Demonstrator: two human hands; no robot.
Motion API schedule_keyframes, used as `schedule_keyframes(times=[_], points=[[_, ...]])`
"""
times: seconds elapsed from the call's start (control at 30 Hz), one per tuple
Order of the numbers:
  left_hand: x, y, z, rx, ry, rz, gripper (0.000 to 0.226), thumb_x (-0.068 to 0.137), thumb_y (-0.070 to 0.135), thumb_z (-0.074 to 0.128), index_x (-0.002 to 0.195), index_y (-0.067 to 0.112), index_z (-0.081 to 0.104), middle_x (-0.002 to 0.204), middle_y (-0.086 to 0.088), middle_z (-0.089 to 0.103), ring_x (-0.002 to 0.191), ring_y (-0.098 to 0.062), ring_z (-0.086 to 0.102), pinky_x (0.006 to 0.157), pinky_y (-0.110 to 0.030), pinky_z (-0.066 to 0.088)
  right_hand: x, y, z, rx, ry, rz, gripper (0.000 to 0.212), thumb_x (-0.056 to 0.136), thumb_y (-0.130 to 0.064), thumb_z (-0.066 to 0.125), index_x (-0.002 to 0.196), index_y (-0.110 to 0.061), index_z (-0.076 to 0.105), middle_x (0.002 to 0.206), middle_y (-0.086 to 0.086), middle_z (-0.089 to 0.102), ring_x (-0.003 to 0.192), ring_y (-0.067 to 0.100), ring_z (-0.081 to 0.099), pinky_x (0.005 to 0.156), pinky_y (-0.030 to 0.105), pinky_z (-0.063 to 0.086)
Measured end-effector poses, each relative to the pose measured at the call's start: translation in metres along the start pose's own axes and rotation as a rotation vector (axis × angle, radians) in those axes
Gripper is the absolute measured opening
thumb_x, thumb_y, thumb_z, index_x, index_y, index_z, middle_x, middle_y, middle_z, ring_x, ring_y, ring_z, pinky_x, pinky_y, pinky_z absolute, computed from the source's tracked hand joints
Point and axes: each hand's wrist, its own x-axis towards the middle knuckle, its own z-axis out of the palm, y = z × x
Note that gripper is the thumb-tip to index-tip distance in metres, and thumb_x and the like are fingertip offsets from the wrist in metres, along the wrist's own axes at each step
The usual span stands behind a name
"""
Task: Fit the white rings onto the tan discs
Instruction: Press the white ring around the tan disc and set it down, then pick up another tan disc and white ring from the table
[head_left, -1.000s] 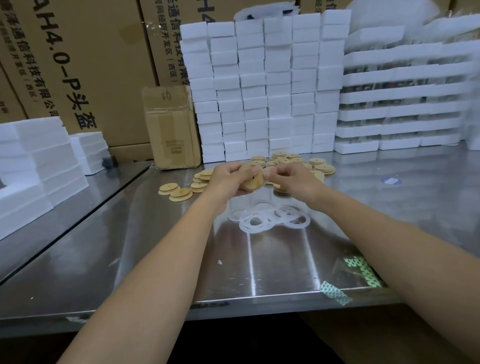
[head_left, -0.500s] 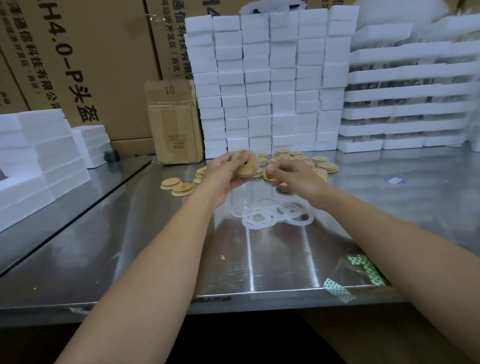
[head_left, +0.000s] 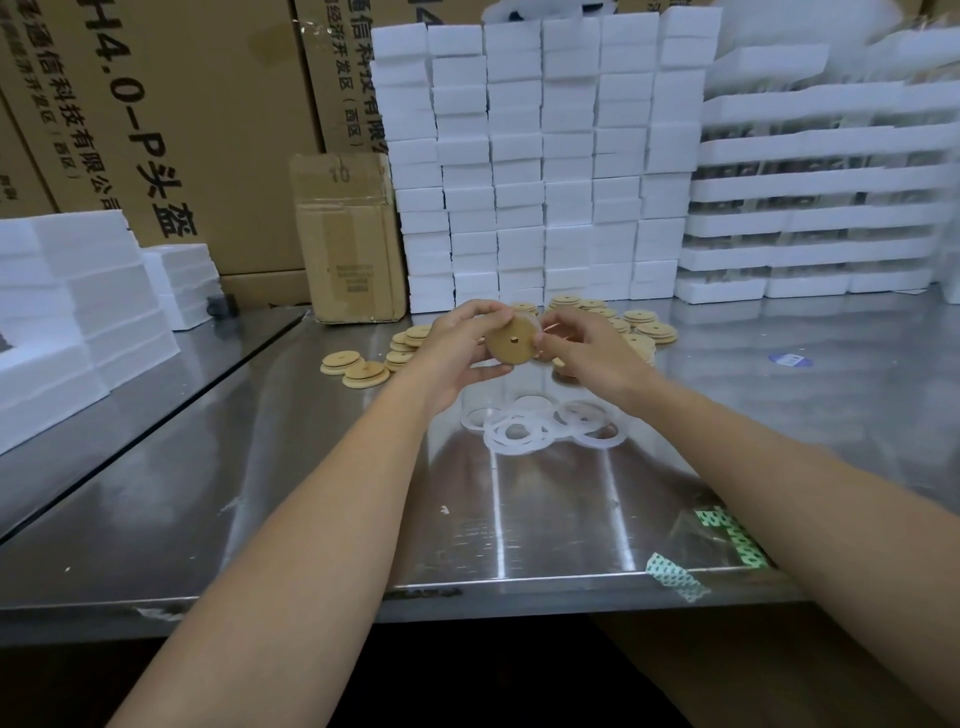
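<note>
Pinching a tan disc (head_left: 511, 340) (likely stiff, light) by its rim at frame centre, left hand (head_left: 457, 348) and right hand (head_left: 582, 353) hold it above floppy-looking white rings (head_left: 540, 426).

tan disc (head_left: 511, 340) held upright (rings (head_left: 540, 427) flat below)

Forearms outstretched, left hand (head_left: 453, 349) grips a tan disc (head_left: 510, 341) while right hand (head_left: 589, 352) pinches its edge.

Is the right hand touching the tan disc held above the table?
Touching: head view shows the right hand pinching the tan disc at its edge; left hand holds it.
</note>
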Motion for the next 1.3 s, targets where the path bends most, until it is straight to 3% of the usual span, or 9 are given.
schedule_keyframes(times=[0.17, 0.3, 0.4, 0.57, 0.83, 1.0, 1.07, 1.13, 1.3], points=[[0.004, -0.005, 0.001, 0.035, 0.079, -0.073, 0.017, 0.105, 0.028, 0.069, 0.116, 0.016, 0.071, 0.116, -0.007, 0.077, 0.097, -0.023, 0.08, 0.079, -0.038, 0.066, 0.006, 0.002, -0.009, 0.025, 0.098, 0.072, 0.008, 0.099, -0.018, 0.067, 0.096, -0.014, 0.073, 0.076, -0.001, 0.072, 0.067, 0.008, 0.067, 0.064, 0.029, 0.053], [0.009, -0.008, -0.006, 0.02, 0.324, -0.108, 0.019, 0.107, 0.026, 0.064, 0.123, 0.02, 0.071, 0.114, -0.002, 0.078, 0.094, -0.016, 0.081, 0.068, -0.029, 0.058, 0.016, 0.019, -0.034, 0.032, 0.38, 0.215, 0.011, 0.093, -0.019, 0.069, 0.104, -0.018, 0.066, 0.084, 0.006, 0.073, 0.057, 0.007, 0.065, 0.057, 0.03, 0.049], [0.011, -0.006, -0.013, -0.026, 0.455, -0.137, 0.021, 0.105, 0.021, 0.064, 0.124, 0.017, 0.07, 0.108, 0.001, 0.077, 0.082, -0.012, 0.076, 0.059, -0.024, 0.048, 0.019, 0.039, -0.052, -0.046, 0.533, 0.299, 0.014, 0.091, -0.021, 0.069, 0.101, -0.019, 0.06, 0.094, 0.009, 0.075, 0.07, 0.018, 0.072, 0.068, 0.034, 0.057], [0.013, -0.006, -0.014, -0.031, 0.5, -0.143, 0.021, 0.104, 0.018, 0.064, 0.123, 0.015, 0.071, 0.103, 0.001, 0.075, 0.074, -0.009, 0.071, 0.06, -0.024, 0.046, 0.019, 0.066, -0.065, -0.361, 0.474, 0.388, 0.017, 0.095, -0.028, 0.067, 0.096, -0.011, 0.065, 0.098, 0.007, 0.068, 0.094, 0.027, 0.06, 0.08, 0.033, 0.044], [0.014, -0.008, -0.012, -0.015, 0.498, -0.153, 0.021, 0.102, 0.021, 0.067, 0.122, 0.017, 0.071, 0.115, 0.0, 0.077, 0.075, -0.008, 0.072, 0.061, -0.025, 0.047, 0.008, 0.059, -0.074, -0.494, 0.493, 0.496, 0.025, 0.092, -0.03, 0.056, 0.098, -0.008, 0.068, 0.106, 0.017, 0.072, 0.104, 0.038, 0.064, 0.092, 0.044, 0.055], [0.013, -0.008, -0.012, -0.017, 0.503, -0.159, 0.021, 0.103, 0.021, 0.067, 0.123, 0.016, 0.07, 0.106, 0.002, 0.074, 0.074, -0.008, 0.07, 0.062, -0.025, 0.046, 0.008, 0.055, -0.071, -0.608, 0.484, 0.331, 0.033, 0.096, -0.037, 0.057, 0.073, -0.015, 0.066, 0.097, 0.012, 0.071, 0.106, 0.039, 0.064, 0.088, 0.044, 0.052], [0.013, -0.007, -0.011, -0.013, 0.504, -0.159, 0.02, 0.103, 0.02, 0.067, 0.122, 0.016, 0.071, 0.106, 0.002, 0.074, 0.074, -0.008, 0.07, 0.062, -0.025, 0.046, 0.01, 0.056, -0.067, -0.76, 0.368, 0.352, 0.036, 0.099, -0.054, 0.051, 0.098, -0.029, 0.076, 0.141, 0.007, 0.061, 0.138, 0.037, 0.046, 0.111, 0.05, 0.038], [0.012, -0.007, -0.011, -0.013, 0.503, -0.16, 0.019, 0.103, 0.02, 0.067, 0.121, 0.017, 0.071, 0.107, 0.001, 0.074, 0.074, -0.008, 0.07, 0.062, -0.025, 0.046, 0.011, 0.058, -0.064, -0.858, 0.227, 0.387, 0.048, 0.1, -0.067, 0.043, 0.141, -0.049, 0.059, 0.169, -0.005, 0.03, 0.156, 0.032, 0.019, 0.122, 0.054, 0.019], [0.012, -0.007, -0.012, 0.004, 0.51, -0.164, 0.013, 0.102, 0.02, 0.068, 0.114, 0.017, 0.07, 0.099, 0.003, 0.073, 0.07, -0.007, 0.07, 0.056, -0.024, 0.044, 0.015, 0.066, -0.066, -0.785, 0.189, 0.394, 0.054, 0.096, -0.067, 0.045, 0.148, -0.053, 0.049, 0.169, -0.01, 0.032, 0.154, 0.032, 0.023, 0.122, 0.056, 0.021]])
